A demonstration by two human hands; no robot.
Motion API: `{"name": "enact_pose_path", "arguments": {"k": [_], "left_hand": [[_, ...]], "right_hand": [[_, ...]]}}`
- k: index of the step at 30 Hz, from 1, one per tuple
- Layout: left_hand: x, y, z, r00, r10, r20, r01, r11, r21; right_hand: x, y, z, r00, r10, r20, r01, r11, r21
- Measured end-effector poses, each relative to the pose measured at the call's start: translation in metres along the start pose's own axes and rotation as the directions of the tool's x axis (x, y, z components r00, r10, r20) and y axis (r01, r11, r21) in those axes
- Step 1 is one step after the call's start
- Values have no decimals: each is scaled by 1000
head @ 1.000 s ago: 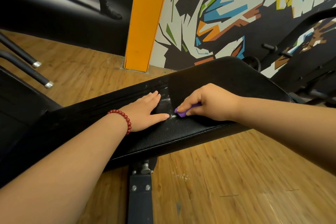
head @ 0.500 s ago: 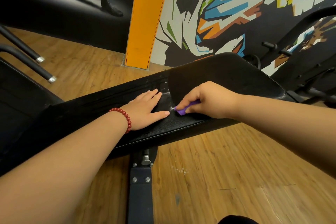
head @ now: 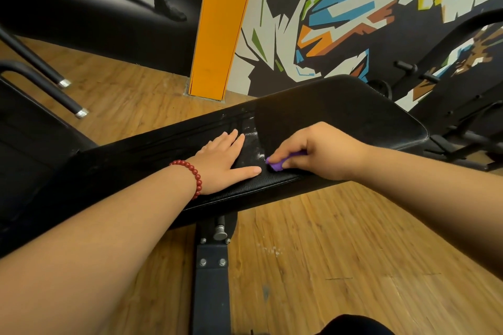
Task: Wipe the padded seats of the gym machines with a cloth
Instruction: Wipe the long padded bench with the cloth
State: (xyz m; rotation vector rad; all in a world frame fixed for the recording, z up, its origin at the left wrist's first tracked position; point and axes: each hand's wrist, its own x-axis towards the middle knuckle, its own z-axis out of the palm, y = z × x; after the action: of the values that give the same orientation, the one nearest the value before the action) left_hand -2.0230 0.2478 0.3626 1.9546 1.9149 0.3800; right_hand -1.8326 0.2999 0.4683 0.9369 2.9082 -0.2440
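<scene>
A long black padded bench seat (head: 340, 109) runs from lower left to upper right across the view. My left hand (head: 226, 158), with a red bead bracelet at the wrist, lies flat on the pad with straight fingers. Just to its right, my right hand (head: 315, 152) pinches a small purple cloth (head: 276, 164) and presses it on the pad by a whitish smeared patch (head: 251, 141). Most of the cloth is hidden under my fingers.
The bench's metal support post (head: 212, 266) with bolts stands below the pad on a wooden floor (head: 340, 253). Two black bars with silver caps (head: 65, 100) jut in at the left. An orange pillar (head: 217, 35), a mural wall and more black machine frames (head: 462, 122) stand behind.
The view has shifted a little. My right hand with the purple cloth has made small movements over the same spot on the pad. My left hand has stayed flat in place.
</scene>
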Motion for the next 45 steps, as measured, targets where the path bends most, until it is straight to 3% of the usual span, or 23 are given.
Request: {"name": "enact_pose_path", "arguments": {"k": [4,10,17,21,24,25,29,31,33,35,36,39,42,45], "left_hand": [[1,1,-1,1000,-9,-1,9,1000,1],[-2,3,1,1000,-15,-13,15,1000,3],[-5,5,1,999,-33,-24,32,999,-21],[-13,4,3,999,-24,-39,23,999,-33],[-20,5,6,999,-17,-49,16,1000,-25],[-21,6,7,998,-20,-53,18,999,-26],[-20,7,9,998,-30,-59,29,999,-20],[-20,7,8,998,-34,-56,33,999,-22],[-20,7,8,998,-37,-56,36,999,-21],[-21,6,9,998,-32,-56,30,999,-25],[-21,6,10,998,-29,-56,28,999,-26],[-21,6,10,998,-31,-60,30,999,-26],[-22,7,10,997,-33,-63,32,999,-13],[-22,7,9,998,-32,-56,31,999,-16]], "right_hand": [[0,0,-4,1000,-2,7,2,997,-71],[10,1,8,962,174,-212,-203,971,-123],[-8,-24,26,987,83,-138,-108,977,-186],[-8,-12,6,949,255,-187,-294,929,-224],[-3,-14,2,890,442,-112,-456,869,-191],[-3,-21,7,888,445,-114,-460,867,-191],[-23,-40,41,890,214,-403,-289,948,-134],[-24,-37,39,920,187,-346,-253,954,-158],[-15,-30,19,925,332,-185,-356,927,-120],[-5,-31,1,861,509,-8,-503,849,-164],[-1,-32,1,848,530,25,-512,831,-218],[-3,-49,18,891,453,1,-426,839,-340],[-1,-59,27,938,342,61,-302,890,-341],[-4,-48,20,931,350,104,-311,909,-278]]}}
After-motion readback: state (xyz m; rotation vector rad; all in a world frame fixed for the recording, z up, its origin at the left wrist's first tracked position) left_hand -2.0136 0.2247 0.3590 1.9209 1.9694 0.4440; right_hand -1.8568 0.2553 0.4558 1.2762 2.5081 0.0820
